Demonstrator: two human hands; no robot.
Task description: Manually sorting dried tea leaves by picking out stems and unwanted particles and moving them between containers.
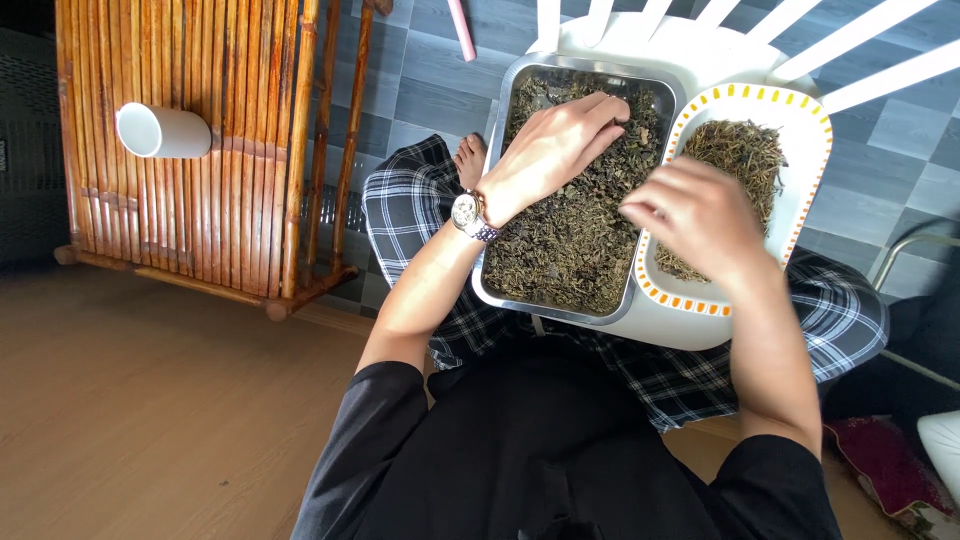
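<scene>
Looking down from the head camera, so it's all one view:
left hand: the left hand (pixel 555 140) lies palm down in the metal tray (pixel 520 75), fingers curled loosely into the dried leaves (pixel 570 240), raking more than gripping. There's a wristwatch (pixel 468 213) on that arm.
right hand: the right hand (pixel 700 215) hovers over the seam between the tray and the white dish (pixel 810 150). It's blurred, fingers look bunched as if pinching something small, but honestly I can't tell whether it holds anything.
leaves: most sit in the tray, a smaller heap is in the orange-trimmed dish just beside it.
setup: both containers rest on a white plastic chair (pixel 640 40), touching each other, right above the person's checked trousers (pixel 420 190).
around: a bamboo rack (pixel 200 140) with a white cup (pixel 160 130) lying on its side, grey tiled floor (pixel 440 80).
risk: my guess, the dish pokes out past the chair edge, so a heavy press from the right hand could tip it and dump leaves on the lap. Quick raking could also flick bits over the low tray rim.
</scene>
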